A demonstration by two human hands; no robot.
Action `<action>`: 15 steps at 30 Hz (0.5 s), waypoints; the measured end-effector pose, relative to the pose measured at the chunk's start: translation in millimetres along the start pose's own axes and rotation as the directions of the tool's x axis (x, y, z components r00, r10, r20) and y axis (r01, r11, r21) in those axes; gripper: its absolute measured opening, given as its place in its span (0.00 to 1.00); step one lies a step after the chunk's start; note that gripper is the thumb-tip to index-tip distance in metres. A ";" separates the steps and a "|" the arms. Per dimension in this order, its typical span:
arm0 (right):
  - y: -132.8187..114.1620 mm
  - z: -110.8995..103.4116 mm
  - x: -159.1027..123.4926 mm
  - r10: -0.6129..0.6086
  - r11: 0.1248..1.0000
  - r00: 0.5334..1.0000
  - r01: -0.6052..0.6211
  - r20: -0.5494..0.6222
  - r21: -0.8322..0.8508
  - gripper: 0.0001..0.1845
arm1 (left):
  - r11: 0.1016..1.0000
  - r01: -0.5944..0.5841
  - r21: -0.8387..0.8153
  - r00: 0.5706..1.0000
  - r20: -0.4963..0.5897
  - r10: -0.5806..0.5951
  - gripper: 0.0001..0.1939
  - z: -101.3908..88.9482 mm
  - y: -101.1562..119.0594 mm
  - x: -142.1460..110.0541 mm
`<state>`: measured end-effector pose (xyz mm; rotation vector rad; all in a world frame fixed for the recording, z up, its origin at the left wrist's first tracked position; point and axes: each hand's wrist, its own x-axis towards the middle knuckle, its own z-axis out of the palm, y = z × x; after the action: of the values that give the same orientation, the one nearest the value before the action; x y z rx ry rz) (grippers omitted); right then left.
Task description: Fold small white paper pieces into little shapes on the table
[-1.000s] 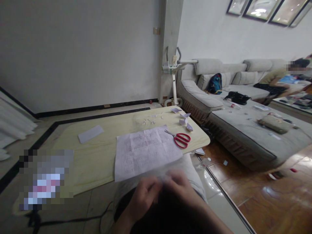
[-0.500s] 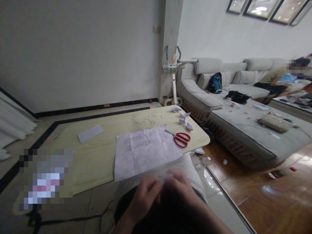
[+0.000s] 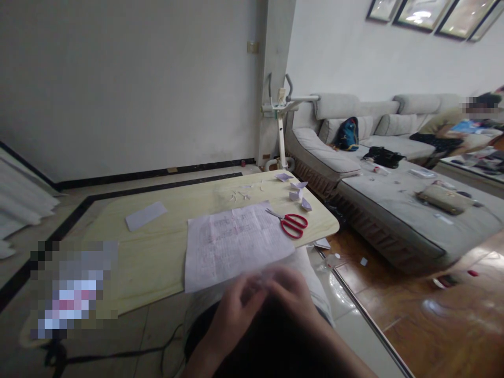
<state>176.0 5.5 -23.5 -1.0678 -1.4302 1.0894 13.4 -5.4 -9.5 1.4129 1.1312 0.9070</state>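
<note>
My left hand [image 3: 232, 315] and my right hand [image 3: 293, 296] meet low in the picture, just in front of the near edge of a yellow table [image 3: 157, 252]. Both have their fingers curled together, pinching something small and pale that I cannot make out. A large printed sheet of paper [image 3: 234, 241] lies on the table right beyond my fingers. Red-handled scissors [image 3: 292, 224] rest to the right of the sheet. Small folded paper pieces [image 3: 297, 193] sit near the table's far right corner.
A white slip of paper [image 3: 146, 216] lies on the table's left. A grey sofa [image 3: 394, 205] with a blue backpack [image 3: 347, 134] and bags stands on the right, and another person [image 3: 452, 126] sits at its far end. A white stand [image 3: 281, 131] is behind the table.
My hands have shifted slightly up toward the paper's near edge and stayed pinched together. Nothing on the table has moved.
</note>
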 end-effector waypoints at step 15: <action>6.4 -5.8 4.7 -0.247 0.951 0.965 0.259 0.091 -0.170 0.15 | 0.999 -0.012 -0.049 0.996 0.091 0.017 0.21 -0.3 4.2 -0.1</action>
<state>181.8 11.9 -28.3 -0.9466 -1.6949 0.8304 13.7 -5.3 -5.3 1.4111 1.0252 0.8651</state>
